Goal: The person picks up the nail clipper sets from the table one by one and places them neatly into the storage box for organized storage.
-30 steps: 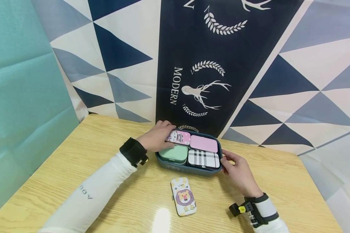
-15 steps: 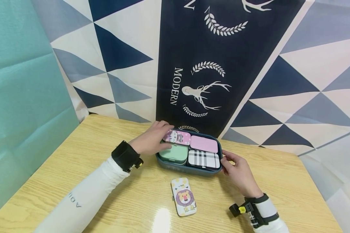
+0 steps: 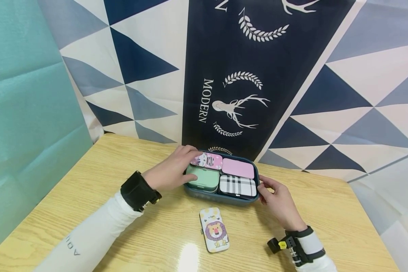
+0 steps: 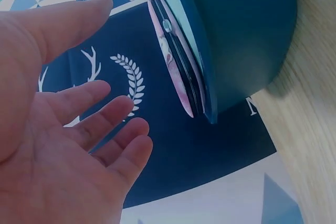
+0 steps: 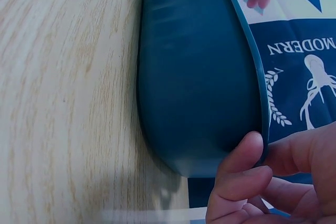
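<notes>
A blue plastic bin [image 3: 221,198] stands on the table by the wall, filled with small flat cases. Inside it are a pink cartoon case [image 3: 210,161], a plain pink case [image 3: 238,168], a green case [image 3: 204,179] and a black-and-white plaid case [image 3: 238,186]. My left hand [image 3: 170,168] is at the bin's left end, thumb near the green case; its wrist view shows the fingers [image 4: 113,108] spread and holding nothing. At the other end my right hand [image 3: 278,202] pinches the bin's rim between thumb [image 5: 244,153] and fingers.
A white case with a lion picture [image 3: 215,229] lies on the wooden table [image 3: 149,234] in front of the bin. Behind the bin rises a patterned cloth [image 3: 224,113] with triangles and deer; a teal sheet [image 3: 27,113] hangs at the left.
My left hand has drawn back to the left, off the pink cartoon case, which now shows more fully in the bin. My right hand stays at the rim.
</notes>
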